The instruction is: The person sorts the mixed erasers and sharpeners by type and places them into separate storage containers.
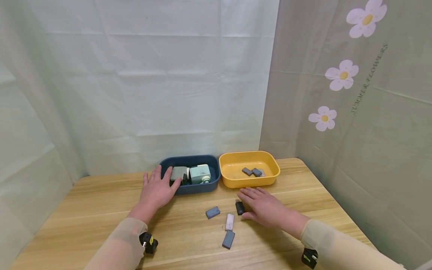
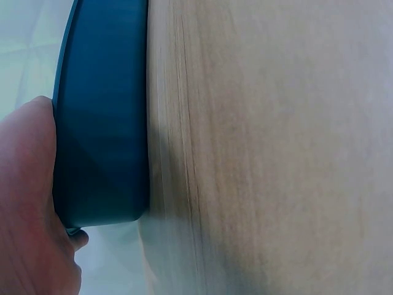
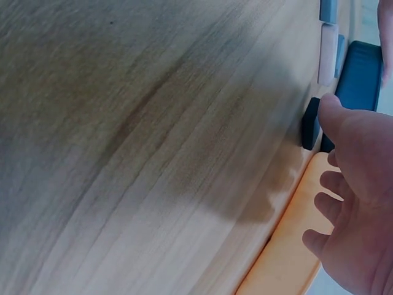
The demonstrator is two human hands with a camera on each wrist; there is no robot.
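My left hand (image 1: 159, 189) lies over the left end of a dark blue bin (image 1: 216, 176), fingers spread at its rim and thumb reaching over the inside. Inside that bin lie a grey-green object (image 1: 179, 173) and a pale mint boxy object (image 1: 200, 174), the first partly behind my hand. My right hand (image 1: 264, 206) hovers low over the table in front of a yellow bin (image 1: 249, 183), fingers extended. Its thumb tip is right at a small black block (image 1: 240, 208), overlapping it in the right wrist view, where the loosely bent fingers (image 3: 328, 209) hold nothing.
On the wood table (image 1: 189, 240) lie a blue-grey block (image 1: 212, 212), a whitish block (image 1: 229, 222) and another grey block (image 1: 228, 239). Several small blocks (image 1: 256, 172) sit in the yellow bin. A pale curtain (image 1: 168, 93) hangs behind the bins, a flower-printed one (image 1: 364, 157) at right.
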